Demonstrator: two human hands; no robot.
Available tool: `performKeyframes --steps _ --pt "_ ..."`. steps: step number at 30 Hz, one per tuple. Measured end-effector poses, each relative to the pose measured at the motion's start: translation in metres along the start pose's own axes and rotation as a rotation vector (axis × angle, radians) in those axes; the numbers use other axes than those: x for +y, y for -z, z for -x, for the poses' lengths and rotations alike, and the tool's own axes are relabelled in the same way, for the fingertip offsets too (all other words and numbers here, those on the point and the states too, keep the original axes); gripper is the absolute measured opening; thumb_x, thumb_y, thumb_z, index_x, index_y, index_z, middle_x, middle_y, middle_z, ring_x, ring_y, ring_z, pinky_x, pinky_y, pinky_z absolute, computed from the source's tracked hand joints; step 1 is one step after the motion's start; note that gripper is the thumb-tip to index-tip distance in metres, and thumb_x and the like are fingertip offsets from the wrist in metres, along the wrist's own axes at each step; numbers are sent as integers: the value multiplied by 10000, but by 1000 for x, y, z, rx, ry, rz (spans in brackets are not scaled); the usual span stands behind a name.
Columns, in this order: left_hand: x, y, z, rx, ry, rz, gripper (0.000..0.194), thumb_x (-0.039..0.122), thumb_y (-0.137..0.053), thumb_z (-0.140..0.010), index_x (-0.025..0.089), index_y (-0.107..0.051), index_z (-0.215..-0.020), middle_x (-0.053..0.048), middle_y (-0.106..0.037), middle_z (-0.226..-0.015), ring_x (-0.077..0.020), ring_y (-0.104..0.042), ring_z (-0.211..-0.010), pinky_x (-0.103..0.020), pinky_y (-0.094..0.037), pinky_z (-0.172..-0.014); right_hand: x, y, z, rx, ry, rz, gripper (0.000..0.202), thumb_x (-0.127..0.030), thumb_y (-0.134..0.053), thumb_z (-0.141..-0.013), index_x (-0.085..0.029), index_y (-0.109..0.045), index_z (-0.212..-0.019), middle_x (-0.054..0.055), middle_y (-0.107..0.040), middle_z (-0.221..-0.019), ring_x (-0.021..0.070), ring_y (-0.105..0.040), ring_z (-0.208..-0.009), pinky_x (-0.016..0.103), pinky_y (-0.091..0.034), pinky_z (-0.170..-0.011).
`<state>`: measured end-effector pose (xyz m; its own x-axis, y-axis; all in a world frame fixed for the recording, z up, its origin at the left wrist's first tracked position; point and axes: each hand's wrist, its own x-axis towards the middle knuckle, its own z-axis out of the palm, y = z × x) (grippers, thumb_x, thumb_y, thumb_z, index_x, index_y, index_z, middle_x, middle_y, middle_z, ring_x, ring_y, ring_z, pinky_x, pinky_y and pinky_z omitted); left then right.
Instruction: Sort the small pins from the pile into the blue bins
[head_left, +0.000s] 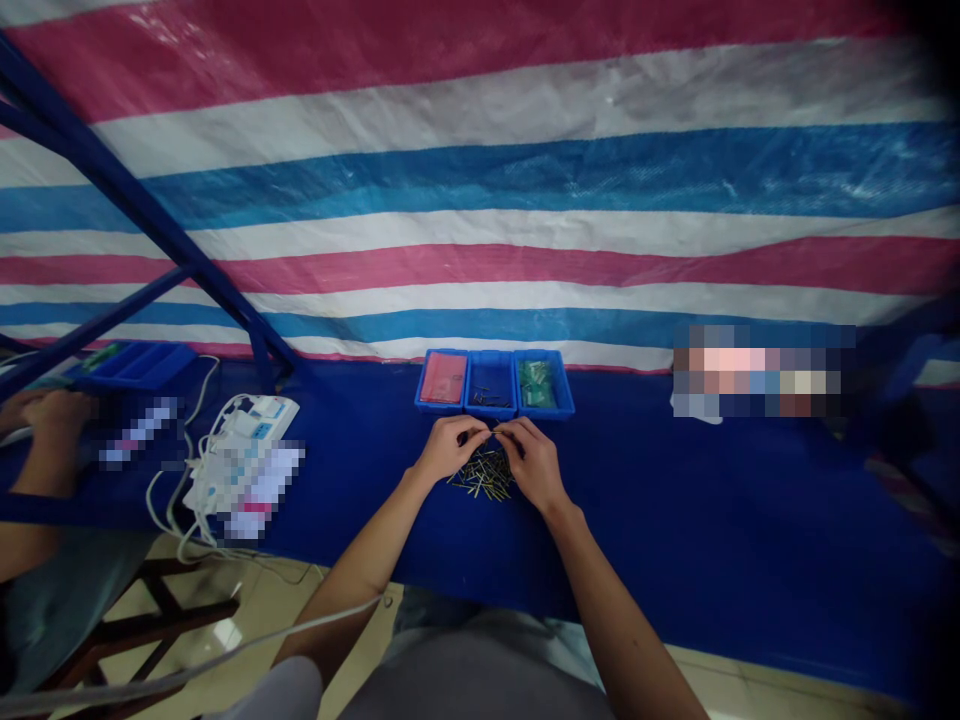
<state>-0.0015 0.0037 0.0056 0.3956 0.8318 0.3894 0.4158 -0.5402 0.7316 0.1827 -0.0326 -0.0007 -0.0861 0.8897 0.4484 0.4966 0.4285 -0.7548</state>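
Note:
Both of my hands meet above a pile of thin yellowish and dark stick-like pieces (484,477) on the blue table. Pinched fingers of my left hand (448,447) hold one end of a small thin piece (493,433). My right hand (533,462) pinches its other end. Just behind the hands stand three blue bins side by side. A pink packet lies in the left bin (440,408), a few thin dark pieces are in the middle bin (491,408), and green items in clear wrapping fill the right bin (546,411).
White power strips with tangled cables (238,450) lie on the left. Farther left are a person's hands (56,420) and a blue divided tray (142,367). A blue metal frame (157,215) and striped sheet (480,190) rise behind. Blurred items lie back right.

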Motion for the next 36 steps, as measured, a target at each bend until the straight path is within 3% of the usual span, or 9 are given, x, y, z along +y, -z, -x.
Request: performKeyframes --steps 36 --pt "2 0 0 -13 11 6 300 389 -580 -956 152 -747 -883 -53 -717 -770 -128 -587 -641 -239 -437 -623 0 4 0 2 -77 168 288 -325 -424 -1026 -215 -601 -828 30 -602 -811 160 -579 -716 272 -393 -683"
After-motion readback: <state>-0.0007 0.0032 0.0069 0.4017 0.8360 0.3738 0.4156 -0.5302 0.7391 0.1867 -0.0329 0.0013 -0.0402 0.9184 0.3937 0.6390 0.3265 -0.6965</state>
